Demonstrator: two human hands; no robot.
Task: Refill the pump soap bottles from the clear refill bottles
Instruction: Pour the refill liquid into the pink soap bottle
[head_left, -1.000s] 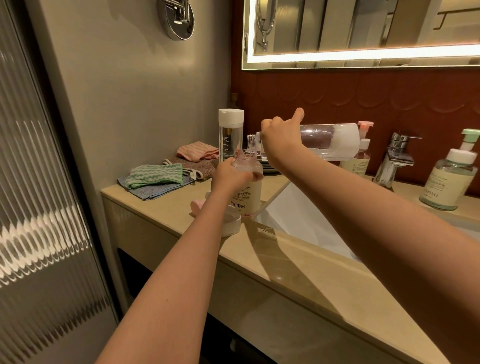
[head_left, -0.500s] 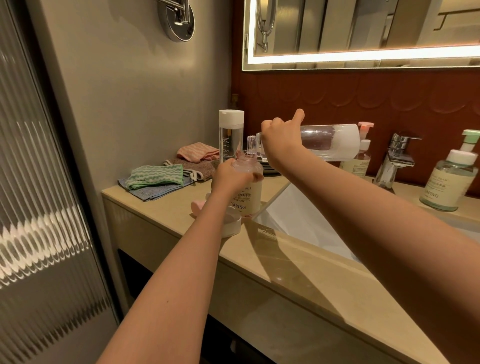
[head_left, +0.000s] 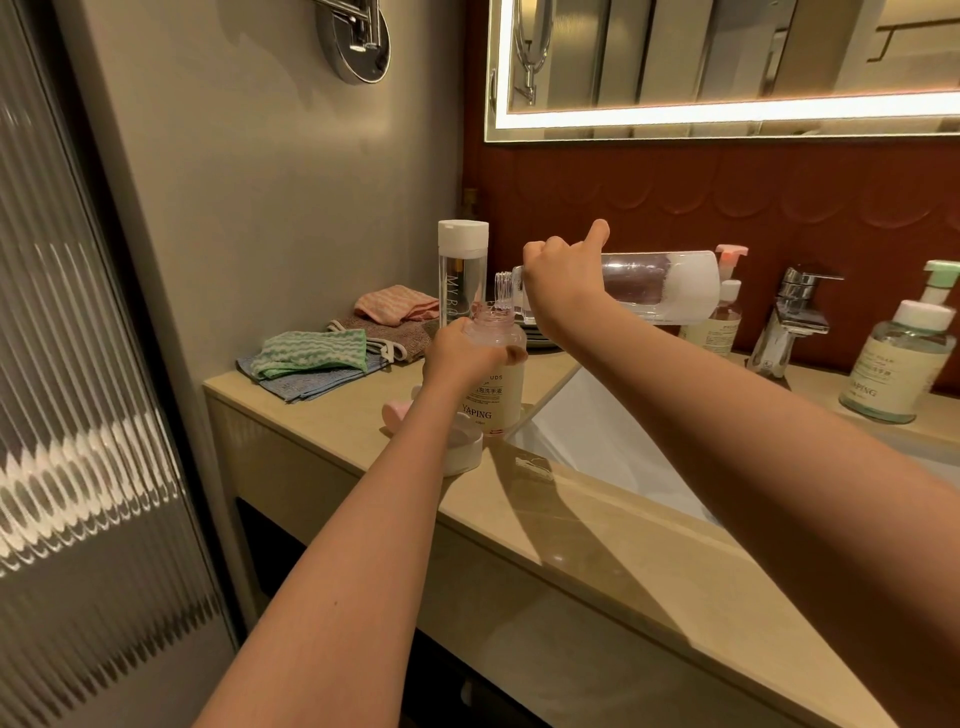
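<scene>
My left hand (head_left: 460, 353) grips the shoulder of an uncapped pink soap bottle (head_left: 496, 384) that stands on the counter (head_left: 597, 514). My right hand (head_left: 558, 280) holds a clear refill bottle (head_left: 654, 286) tipped on its side, with its open neck just above the soap bottle's mouth. A white cap (head_left: 465, 452) and a pink pump part (head_left: 395, 413) lie on the counter beside my left wrist. A second clear refill bottle (head_left: 461, 270) with a white cap stands upright behind.
Folded cloths (head_left: 317, 353) lie at the counter's left end. The sink basin (head_left: 597, 431) is right of the soap bottle, with a chrome tap (head_left: 789, 322) behind it. A pink pump bottle (head_left: 719, 322) and a green pump bottle (head_left: 904, 358) stand at the back right.
</scene>
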